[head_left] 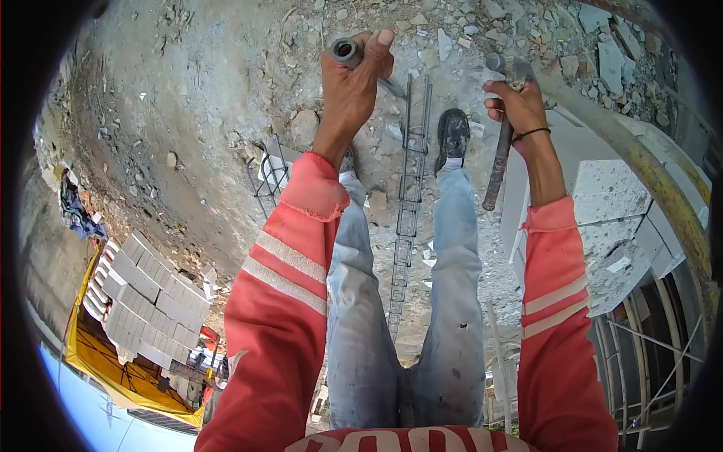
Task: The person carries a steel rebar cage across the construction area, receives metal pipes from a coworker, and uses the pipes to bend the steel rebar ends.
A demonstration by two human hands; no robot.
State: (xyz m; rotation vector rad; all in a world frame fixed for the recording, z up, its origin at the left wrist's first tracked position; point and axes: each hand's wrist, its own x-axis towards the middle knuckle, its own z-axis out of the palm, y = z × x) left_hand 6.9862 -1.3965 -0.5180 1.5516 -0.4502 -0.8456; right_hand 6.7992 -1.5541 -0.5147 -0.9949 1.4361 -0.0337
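Observation:
My left hand (348,94) is wrapped round a grey metal tube with a hollow round end (346,50); its other end shows past my fingers, and its exact kind is unclear. In my right hand (521,111) is a hammer (497,169), its handle pointing down toward me and its head by my fingers. Between my legs, a long narrow rebar frame (407,188) with crosspieces stretches along the ground. The tube's far end appears close to the frame's top; I cannot tell whether they touch.
Pale blocks (602,188) are stacked at right, beside a curved rusty pipe (640,151). A shorter rebar piece (267,177) lies left of my feet. Rubble (602,53) covers the rough ground. Farther left stands a yellow truck bed (113,324) near stacked grey blocks (154,301).

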